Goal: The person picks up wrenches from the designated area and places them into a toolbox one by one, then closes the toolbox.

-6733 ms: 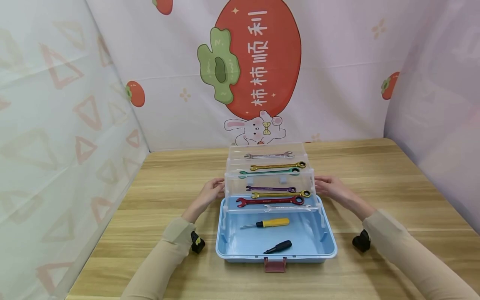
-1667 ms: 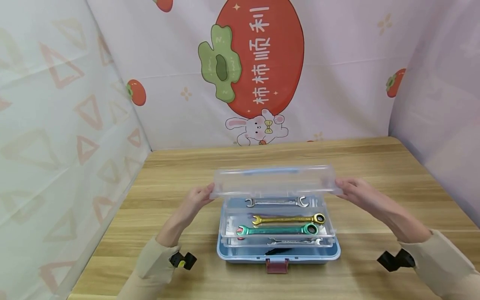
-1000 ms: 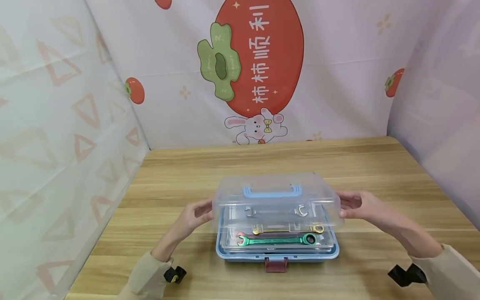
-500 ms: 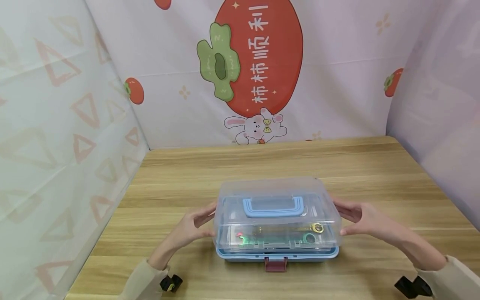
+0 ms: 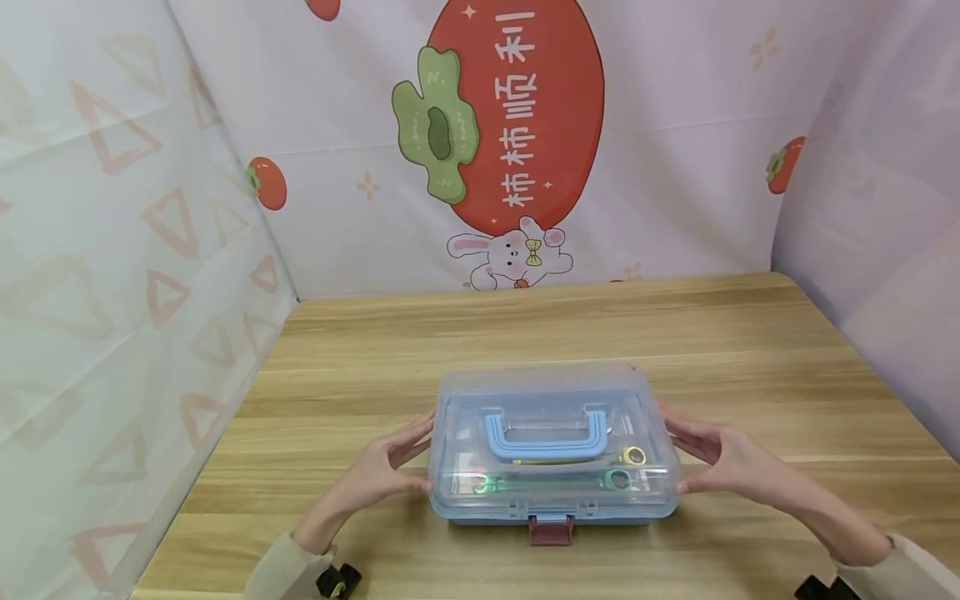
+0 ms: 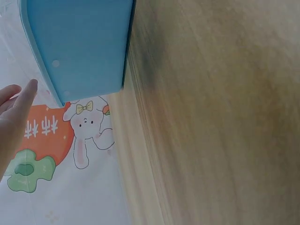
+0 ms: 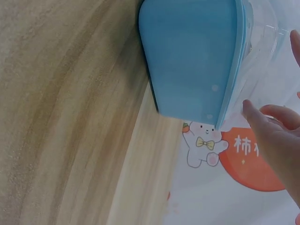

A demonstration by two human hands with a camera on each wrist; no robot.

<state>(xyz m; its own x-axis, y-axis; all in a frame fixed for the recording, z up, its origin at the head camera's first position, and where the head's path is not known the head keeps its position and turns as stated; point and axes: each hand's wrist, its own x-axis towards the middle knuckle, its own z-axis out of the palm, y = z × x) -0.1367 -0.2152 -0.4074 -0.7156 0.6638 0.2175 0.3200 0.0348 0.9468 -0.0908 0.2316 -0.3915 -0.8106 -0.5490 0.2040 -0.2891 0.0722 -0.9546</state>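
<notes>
A toolbox with a light blue base (image 6: pixel 84 47) sits on the table, its clear lid (image 5: pixel 540 379) down over the base. A blue handle (image 5: pixel 547 451) lies folded on the lid, and a maroon latch (image 5: pixel 551 532) hangs down at the front. Through the lid show a green wrench (image 5: pixel 551 483) and a gold wrench (image 5: pixel 633 456). My left hand (image 5: pixel 381 473) touches the lid's left side, thumb near the front corner, fingers farther back. On the opposite side, my right hand (image 5: pixel 738 467) touches the lid likewise. Neither hand's fingers curl round it.
The wooden table (image 5: pixel 360 358) extends around the toolbox. Behind it hangs a printed cloth (image 5: pixel 675 192) with a large persimmon and a rabbit; another cloth (image 5: pixel 135 275) hangs along the left side.
The wrench trays, spread out at first, have folded down into the base. Both hands brought the lid forward and down over them, and their grip on its sides has loosened.
</notes>
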